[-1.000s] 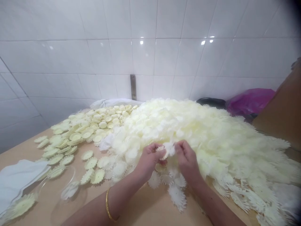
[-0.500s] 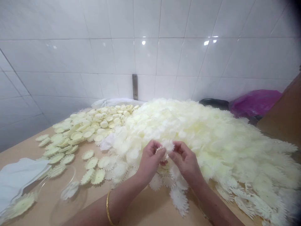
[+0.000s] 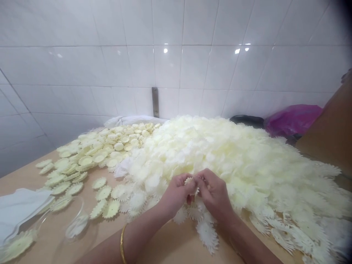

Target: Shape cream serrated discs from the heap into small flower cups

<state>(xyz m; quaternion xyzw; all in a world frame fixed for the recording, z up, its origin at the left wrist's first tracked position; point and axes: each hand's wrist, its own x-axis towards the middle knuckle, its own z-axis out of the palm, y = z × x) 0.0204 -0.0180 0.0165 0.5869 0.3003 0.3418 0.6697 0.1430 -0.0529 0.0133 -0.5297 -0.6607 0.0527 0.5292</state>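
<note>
My left hand (image 3: 180,190) is closed, its thumb and fingers pinching a small pale-cream flower piece (image 3: 188,181) with a scalloped rim. Fingertip to fingertip with it, my right hand (image 3: 214,190) is also closed and pinches at the right side of that flower piece; its fingers cover much of the piece. Both hands are held just in front of a big heap of thin, frilly cream-white flower layers (image 3: 225,146). Under the wrists, a few loose layers (image 3: 207,234) spill onto the brown table.
To the left lies a pile of yellowish, toothed-edge flower discs (image 3: 85,160). Nearer are a white cloth (image 3: 22,209) and a clear looped strip with a white piece (image 3: 77,225). Behind the heap on the right sit a purple plastic bag (image 3: 293,119) and a dark object (image 3: 247,121). Another person's arm or leg (image 3: 330,128) is at the right edge.
My hands have come closer together and slightly down. The white flower layer that showed between my fingers is now mostly hidden by them. The view has shifted slightly to the right.
</note>
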